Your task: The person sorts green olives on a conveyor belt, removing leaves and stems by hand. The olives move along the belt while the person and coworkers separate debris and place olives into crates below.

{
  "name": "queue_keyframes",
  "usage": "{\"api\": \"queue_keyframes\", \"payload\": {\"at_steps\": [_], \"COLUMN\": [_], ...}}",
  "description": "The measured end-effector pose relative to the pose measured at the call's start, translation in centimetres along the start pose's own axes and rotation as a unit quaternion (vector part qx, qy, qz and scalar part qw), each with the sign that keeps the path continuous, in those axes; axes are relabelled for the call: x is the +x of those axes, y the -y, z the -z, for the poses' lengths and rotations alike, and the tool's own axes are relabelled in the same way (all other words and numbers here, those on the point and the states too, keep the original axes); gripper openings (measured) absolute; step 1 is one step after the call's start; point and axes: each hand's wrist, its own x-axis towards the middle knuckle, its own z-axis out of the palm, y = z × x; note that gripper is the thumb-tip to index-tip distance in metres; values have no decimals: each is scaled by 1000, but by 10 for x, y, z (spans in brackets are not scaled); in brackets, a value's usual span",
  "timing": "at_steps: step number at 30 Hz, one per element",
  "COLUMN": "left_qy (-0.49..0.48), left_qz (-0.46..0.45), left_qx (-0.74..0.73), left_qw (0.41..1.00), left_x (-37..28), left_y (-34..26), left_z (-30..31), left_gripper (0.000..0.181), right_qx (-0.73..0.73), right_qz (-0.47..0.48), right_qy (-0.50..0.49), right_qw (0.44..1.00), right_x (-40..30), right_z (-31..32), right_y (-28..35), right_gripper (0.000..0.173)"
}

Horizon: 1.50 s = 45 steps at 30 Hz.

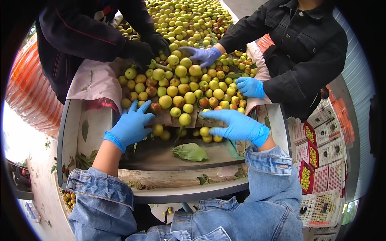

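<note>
Yellow-green, brown-blotched jujubes cover the sloping sorting table in front of me. My left hand, in a blue glove, spreads its fingers over the lower left edge of the fruit and holds nothing. Also gloved in blue, my right hand reaches inward at the lower right, fingers apart, just above a few jujubes. Whether its fingertips touch fruit I cannot tell. Between and below my hands several jujubes lie over a dark lip, and a broad green leaf rests on the brown chute.
Across the left side, a person's black-gloved hands are among the fruit. At the right, another person works with a purple glove and a blue glove. Pink cloth lines the sides. Plastic crates stand at right.
</note>
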Motion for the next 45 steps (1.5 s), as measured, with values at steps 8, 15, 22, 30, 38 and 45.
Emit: {"api": "queue_keyframes", "payload": {"at_steps": [8,15,22,30,38,45], "left_qy": [14,102,185,179,163,109], "left_qz": [-38,-62,-89,-82,-110,-90], "left_qx": [-32,5,-8,-76,-87,-97], "left_qw": [999,993,979,978,977,985], "left_x": [10,-1,2,-6,3,6], "left_y": [6,0,-6,1,-2,-4], "left_z": [-3,4,9,9,6,10], "left_gripper": [23,32,30,18,17,16], "right_qx": [-342,-153,-302,-206,-240,-182], "right_qz": [-137,-27,-130,106,-47,-61], "right_qy": [-23,-4,-56,-123,-200,-158], "right_qw": [929,988,943,965,949,969], "right_x": [-8,-12,21,32,170,184], "right_z": [-50,-30,-47,-35,-30,-25], "right_y": [-44,-25,-42,-14,-20,-21], "right_gripper": [84,55,78,55,57,45]}}
